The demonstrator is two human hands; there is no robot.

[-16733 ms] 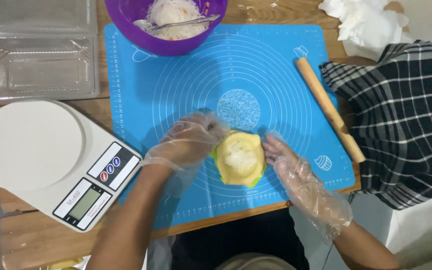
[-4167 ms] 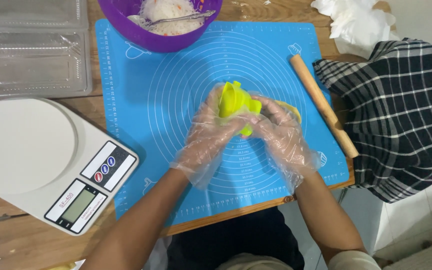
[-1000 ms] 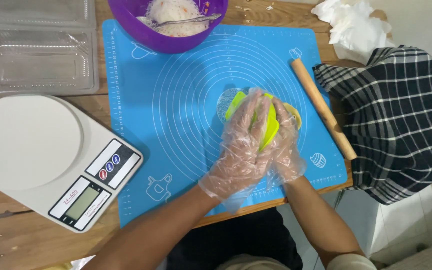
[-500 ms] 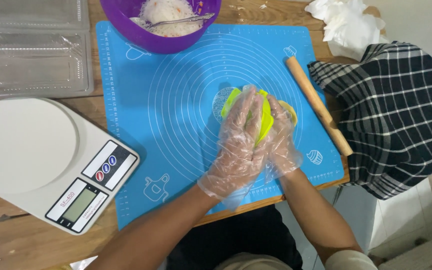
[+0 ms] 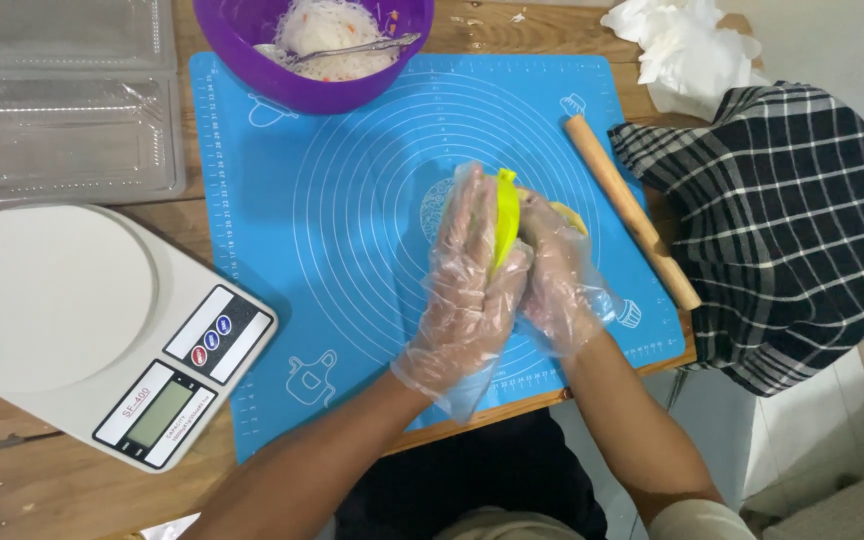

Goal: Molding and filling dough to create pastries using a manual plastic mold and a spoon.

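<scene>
Seen from above, two hands in clear plastic gloves meet at the centre of the frame over a blue mat [image 5: 352, 230]. The left hand [image 5: 472, 290] and the right hand [image 5: 557, 280] press together, palms facing, clamped on a yellow mould [image 5: 505, 215] folded shut between them. Only its top edge shows, poking out above the fingertips (whatever is inside it is hidden). The mould is lifted on edge between the palms, just over the middle of the mat.

A purple bowl [image 5: 252, 55] with white filling and a spoon sits at the top centre. A wooden pin [image 5: 632, 212] lies just right of the hands. A white scale [image 5: 92, 325] fills the lower left, and a checked cloth [image 5: 792, 230] covers the right.
</scene>
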